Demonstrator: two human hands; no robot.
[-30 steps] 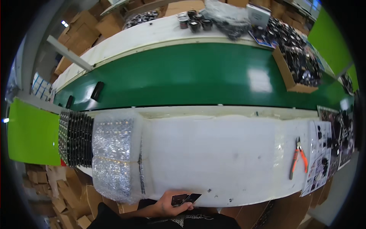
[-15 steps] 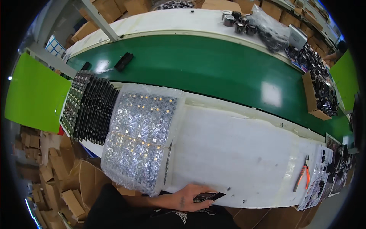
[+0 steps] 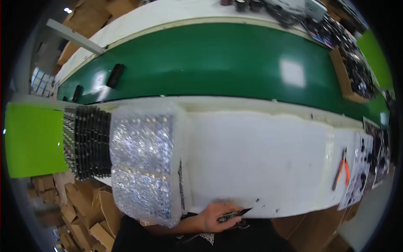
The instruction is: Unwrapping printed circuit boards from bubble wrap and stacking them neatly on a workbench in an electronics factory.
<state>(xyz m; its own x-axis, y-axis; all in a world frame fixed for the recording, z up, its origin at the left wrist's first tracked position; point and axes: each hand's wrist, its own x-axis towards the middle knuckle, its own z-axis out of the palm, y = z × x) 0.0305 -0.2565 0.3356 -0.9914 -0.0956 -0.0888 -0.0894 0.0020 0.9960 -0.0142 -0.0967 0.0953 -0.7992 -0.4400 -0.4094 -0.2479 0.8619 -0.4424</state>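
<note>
One hand (image 3: 212, 218) grips perhaps a dark part (image 3: 233, 215).

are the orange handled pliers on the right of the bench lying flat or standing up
Lying flat. The orange-handled pliers rest on their side on the white bench top, beside the printed sheets, with no hand near them.

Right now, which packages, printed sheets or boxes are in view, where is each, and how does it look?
Silvery bubble-wrap package: left on the white worktable, rectangular, shiny.
Open brown cardboard box: far right beside the green conveyor belt, full of dark parts.
Black-and-white printed sheets: table's right end.
Brown cardboard cartons: lower left.
</note>
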